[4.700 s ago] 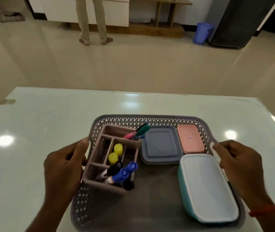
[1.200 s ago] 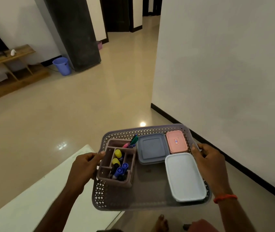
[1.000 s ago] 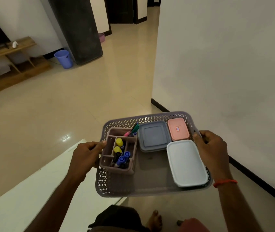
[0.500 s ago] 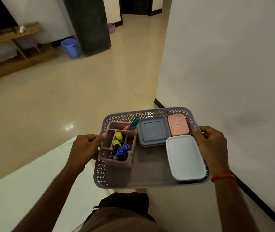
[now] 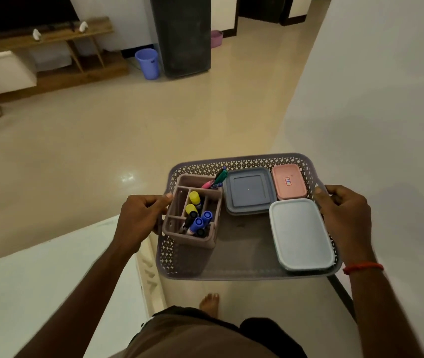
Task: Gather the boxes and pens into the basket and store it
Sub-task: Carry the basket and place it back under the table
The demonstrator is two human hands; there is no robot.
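One unreadable sticker (image 5: pixel 287 180) on pink box (image 5: pixel 289 181).

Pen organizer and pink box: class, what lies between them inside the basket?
In the head view, the grey square-lidded box sits between the pen organizer and the pink box, inside the basket.

The pink box (image 5: pixel 289 181) carries a small white label with blue and red marks, too small to read.
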